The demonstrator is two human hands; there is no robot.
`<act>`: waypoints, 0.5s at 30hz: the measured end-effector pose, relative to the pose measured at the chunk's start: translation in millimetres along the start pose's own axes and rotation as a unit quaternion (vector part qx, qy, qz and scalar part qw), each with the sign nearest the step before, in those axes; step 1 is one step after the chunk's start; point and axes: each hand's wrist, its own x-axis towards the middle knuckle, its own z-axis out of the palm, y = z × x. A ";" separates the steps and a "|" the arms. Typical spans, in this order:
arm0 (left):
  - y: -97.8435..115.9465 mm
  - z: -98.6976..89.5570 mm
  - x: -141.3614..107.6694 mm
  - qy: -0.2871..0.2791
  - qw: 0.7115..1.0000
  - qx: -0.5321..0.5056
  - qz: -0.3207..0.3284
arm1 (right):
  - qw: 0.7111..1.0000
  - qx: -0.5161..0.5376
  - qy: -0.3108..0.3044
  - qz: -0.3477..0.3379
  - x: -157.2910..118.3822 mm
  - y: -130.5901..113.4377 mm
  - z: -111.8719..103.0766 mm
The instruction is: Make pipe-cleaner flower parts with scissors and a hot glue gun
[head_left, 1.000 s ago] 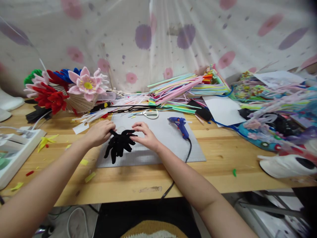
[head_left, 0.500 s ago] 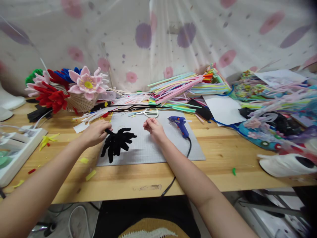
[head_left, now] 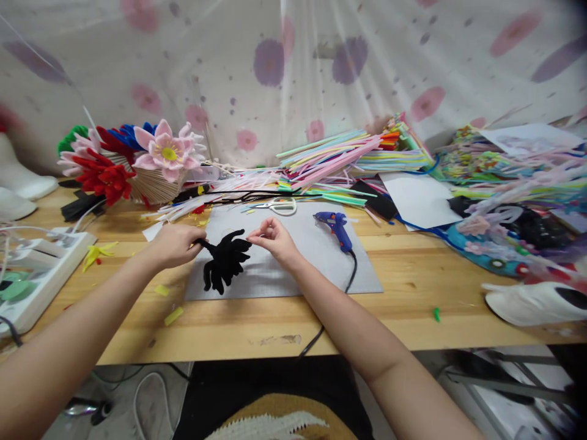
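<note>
A black fuzzy pipe-cleaner flower [head_left: 227, 260] is held sideways above the grey mat [head_left: 312, 269], its petals spread to the right and downward. My left hand [head_left: 181, 244] is closed round its short stem. From the other side, my right hand [head_left: 274, 239] pinches with thumb and forefinger at the tip of one petal. Right of that hand a blue glue gun [head_left: 337, 229] lies on the mat with its black cord running toward the front edge. White-handled scissors [head_left: 282, 206] rest at the mat's back edge.
Loose pipe cleaners [head_left: 330, 159] are heaped along the back. Finished flowers [head_left: 167, 153] fill a woven holder at back left. A white power strip [head_left: 59, 269] lies at the left, a white spool-like object [head_left: 527, 305] at the right. Yellow scraps [head_left: 174, 316] dot the wooden table [head_left: 220, 339].
My right hand has moved left to the flower and now meets a petal tip. The flower has turned in my left hand. The camera view has shifted slightly.
</note>
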 end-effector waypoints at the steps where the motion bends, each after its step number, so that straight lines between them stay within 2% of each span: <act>1: 0.6 0.0 0.9 -0.006 1.000 0.000 0.000 | 1.000 0.006 -0.017 0.011 -0.7 0.6 1.1; 3: 3.1 -1.3 2.8 -0.020 1.000 0.005 -0.001 | 0.999 0.011 -0.033 0.027 -1.6 1.7 2.2; 10: 18.4 -10.6 8.3 -0.073 0.997 0.018 -0.001 | 0.999 0.005 -0.034 0.043 -2.3 4.7 3.0; 15: 15.2 -6.1 9.6 -0.092 0.996 -0.005 -0.006 | 0.999 0.005 -0.015 0.031 2.5 4.1 -5.0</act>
